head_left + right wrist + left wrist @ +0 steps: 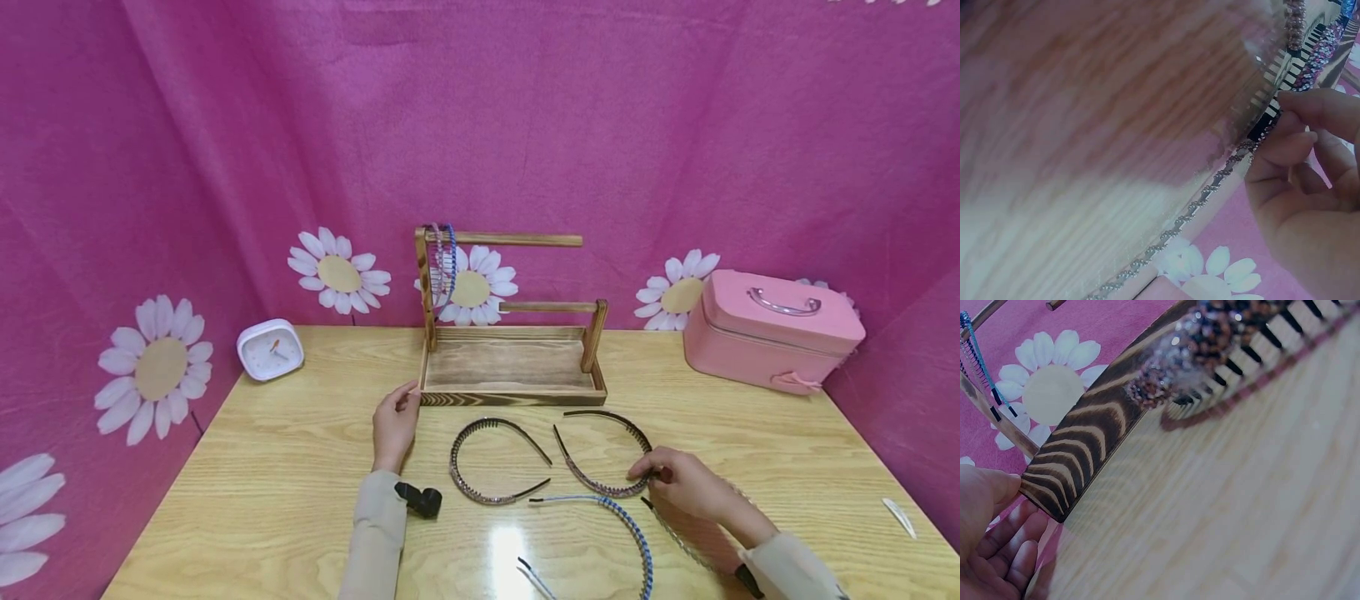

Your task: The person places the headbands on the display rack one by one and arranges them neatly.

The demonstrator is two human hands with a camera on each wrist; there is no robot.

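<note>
My left hand (396, 427) grips the front left corner of a wooden headband stand (513, 399), thumb and fingers at its end. Two headbands, one pink-beaded (438, 258) and one blue (453, 260), hang at the left of its upper bar. On the table, my right hand (686, 482) pinches the right side of a dark toothed headband with pinkish glitter (592, 486). A similar dark headband (454, 458) lies to its left. Nearer are a blue-wrapped headband (641, 542) and a silver-beaded headband (1175, 228), partly hidden by my right arm.
A white clock (270, 350) stands at the back left. The pink case (772, 333) with a metal handle is at the back right. A small white curved piece (898, 518) lies near the right edge. Daisy-print magenta cloth (510, 108) hangs behind the table.
</note>
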